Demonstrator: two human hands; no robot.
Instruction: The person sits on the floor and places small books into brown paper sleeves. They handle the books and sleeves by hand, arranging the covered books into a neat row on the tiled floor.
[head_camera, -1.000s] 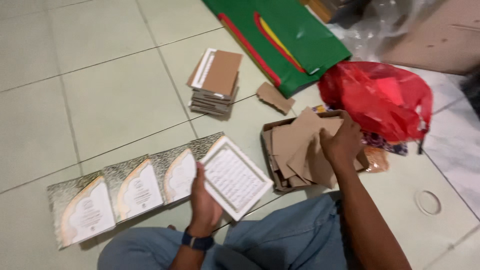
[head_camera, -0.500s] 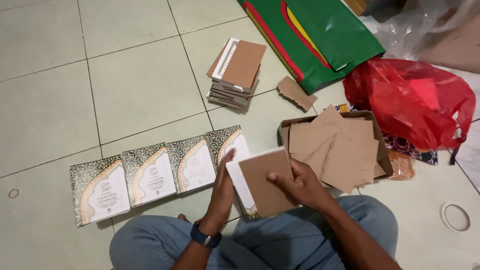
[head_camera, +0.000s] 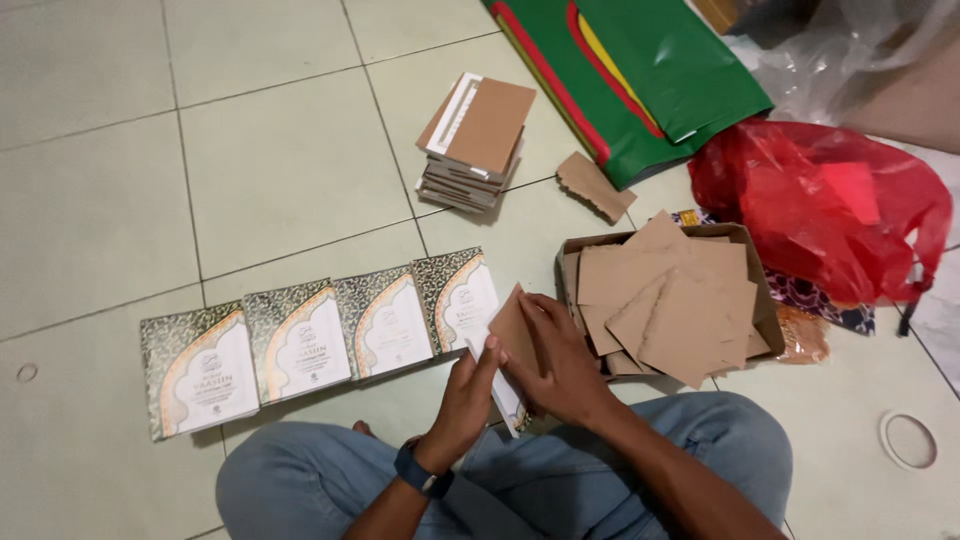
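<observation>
My left hand (head_camera: 468, 400) and my right hand (head_camera: 556, 360) together hold a thin white booklet (head_camera: 507, 392) tilted on edge in front of my lap, with a brown cardboard sheet (head_camera: 511, 328) laid against it. My right palm presses on the cardboard. Just left of it, a row of several printed booklets with green and gold ornamental covers (head_camera: 310, 335) lies on the tiled floor. To the right stands an open cardboard box (head_camera: 762, 290) filled with loose brown cardboard sheets (head_camera: 670, 300).
A stack of booklets topped by brown card (head_camera: 475, 140) sits farther back. A torn cardboard scrap (head_camera: 595, 185), a green bag with red and yellow trim (head_camera: 640, 75), a red plastic bag (head_camera: 830, 205) and a tape ring (head_camera: 908, 440) lie around.
My right hand brought a cardboard sheet from the box to the booklet. The booklet went from lying flat to being tilted up between both hands.
</observation>
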